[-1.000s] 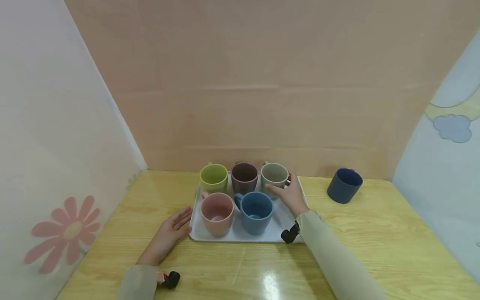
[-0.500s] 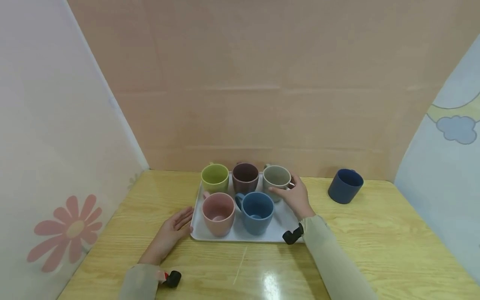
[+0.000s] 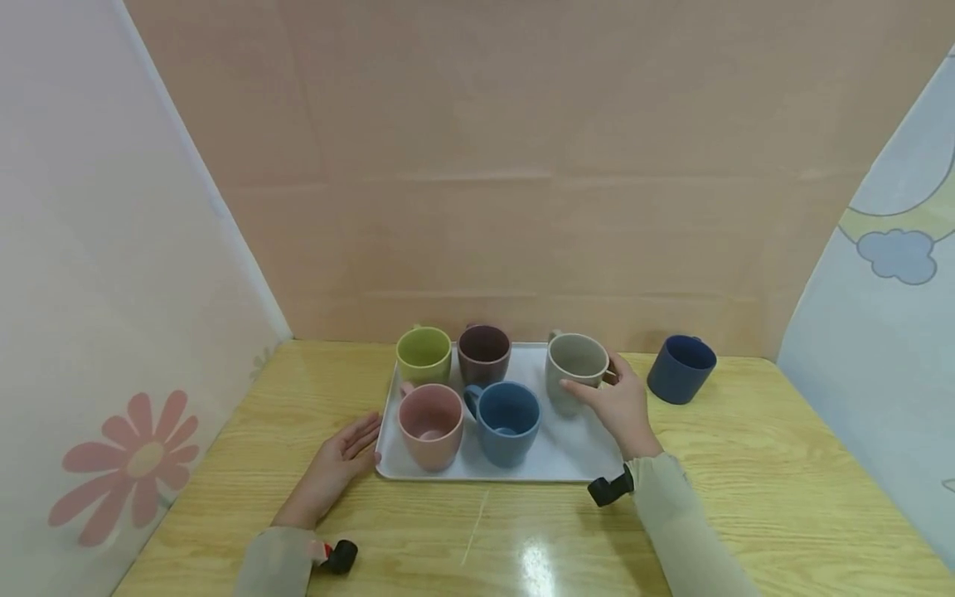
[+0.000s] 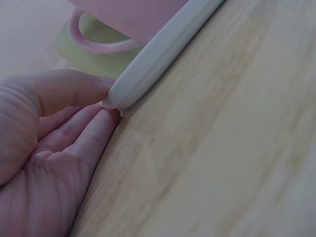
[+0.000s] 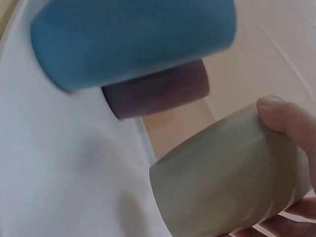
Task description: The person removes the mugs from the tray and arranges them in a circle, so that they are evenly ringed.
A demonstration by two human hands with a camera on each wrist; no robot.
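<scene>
My right hand (image 3: pixel 618 408) grips a grey-green mug (image 3: pixel 569 383), thumb on its near side and the other fingers round its right side. In the right wrist view this mug (image 5: pixel 222 173) is tilted in the frame, its base over the white tray, with a shadow below. My left hand (image 3: pixel 336 464) pinches the left rim of the tray (image 3: pixel 552 468); in the left wrist view the thumb (image 4: pixel 79 89) lies on top and fingers reach under the edge. Also on the tray stand a yellow-green mug (image 3: pixel 424 352), a dark plum mug (image 3: pixel 485 352), a pink mug (image 3: pixel 431 427) and a blue mug (image 3: pixel 507 423).
A navy mug (image 3: pixel 681 371) stands on the wooden table (image 3: pixel 746 464), right of the tray. Behind the tray rises a tan backdrop (image 3: pixel 477 207). White panels with a flower print (image 3: pixel 142 460) and a cloud print (image 3: pixel 895 255) flank the table.
My right hand has moved the grey-green mug to the right and slightly nearer, away from the plum mug. The left hand stays at the tray's rim.
</scene>
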